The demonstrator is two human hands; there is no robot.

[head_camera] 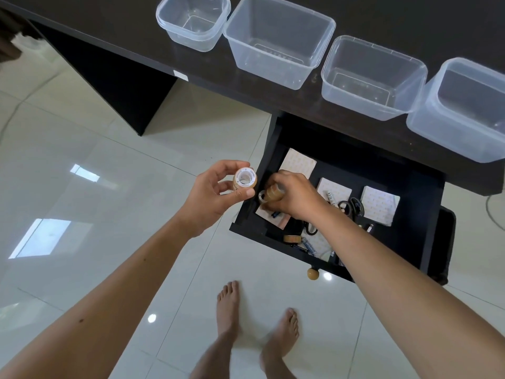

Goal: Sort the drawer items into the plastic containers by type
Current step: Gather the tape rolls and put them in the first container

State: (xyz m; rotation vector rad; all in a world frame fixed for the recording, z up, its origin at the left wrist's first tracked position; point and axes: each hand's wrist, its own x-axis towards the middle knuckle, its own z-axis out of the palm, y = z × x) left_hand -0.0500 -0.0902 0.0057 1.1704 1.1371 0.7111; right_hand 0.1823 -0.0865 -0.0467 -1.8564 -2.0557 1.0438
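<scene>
My left hand (216, 192) holds a small stack of brownish tape rolls (245, 181) with white cores, just left of the open black drawer (415, 192). My right hand (292, 196) is inside the drawer's left end, fingers closed on another tape roll (270, 195). Further in the drawer lie white sticky-note pads (379, 205), black scissors (352, 207), one more tape roll (291, 238) and batteries (308, 246). Several clear plastic containers stand empty on the dark desk above: a small one (192, 21), a large one (278, 41), and two others (373, 76) (461, 108).
The dark desk (117, 28) runs across the top, its side panel (128, 91) at the left. The drawer's round wooden knob (313, 273) sticks out toward me. Glossy white floor tiles (82, 173) lie below, with my bare feet (254, 318) on them.
</scene>
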